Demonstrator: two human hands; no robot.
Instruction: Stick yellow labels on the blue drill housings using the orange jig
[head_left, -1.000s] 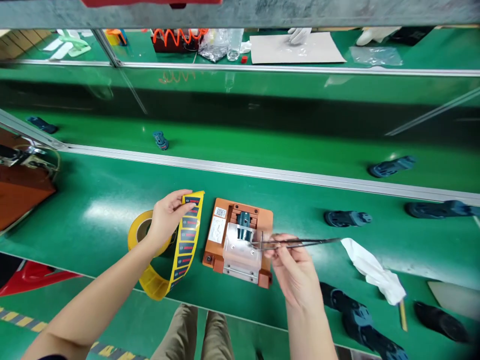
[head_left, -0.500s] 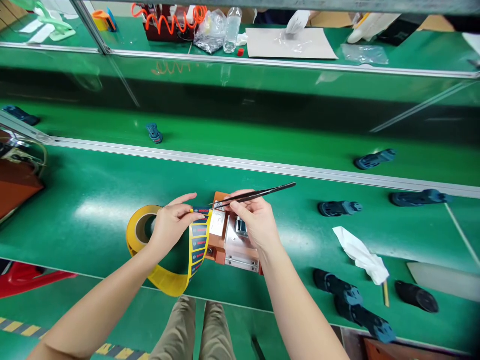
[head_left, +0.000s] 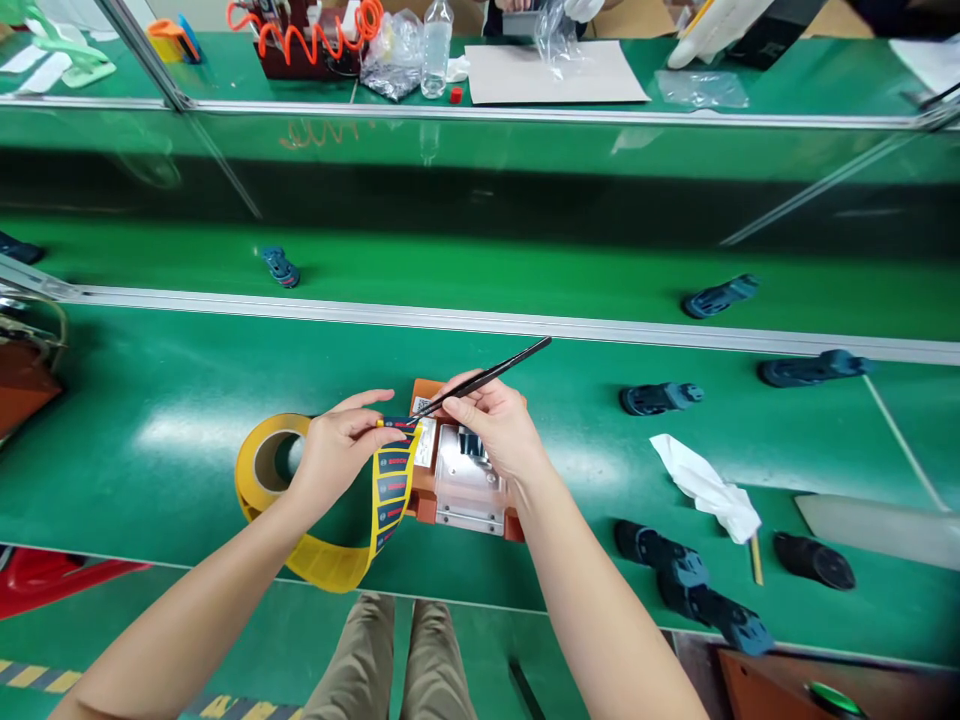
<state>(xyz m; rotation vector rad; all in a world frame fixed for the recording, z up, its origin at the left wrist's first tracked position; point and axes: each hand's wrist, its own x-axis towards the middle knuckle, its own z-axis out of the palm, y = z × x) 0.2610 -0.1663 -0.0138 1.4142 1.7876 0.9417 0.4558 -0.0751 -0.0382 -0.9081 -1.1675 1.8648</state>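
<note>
My left hand pinches the upper end of a yellow strip of dark BOSCH labels. The strip curves down and back to a yellow roll standing on the green bench. Black tweezers are held in my right hand, their tips pointing left and touching or very near the top label. Beneath my right hand sits an orange fixture with a clear plate and a dark part on it, partly hidden by the hand.
Dark blue tool housings lie to the right, several of them, beside a crumpled white tissue. A metal rail runs behind the bench, with a green belt beyond. Across it, a person's hand shows near grey cardboard.
The tweezers have tilted more steeply, and their tips have come down to the top label. My left hand still pinches the strip. The whole view has shifted slightly.
</note>
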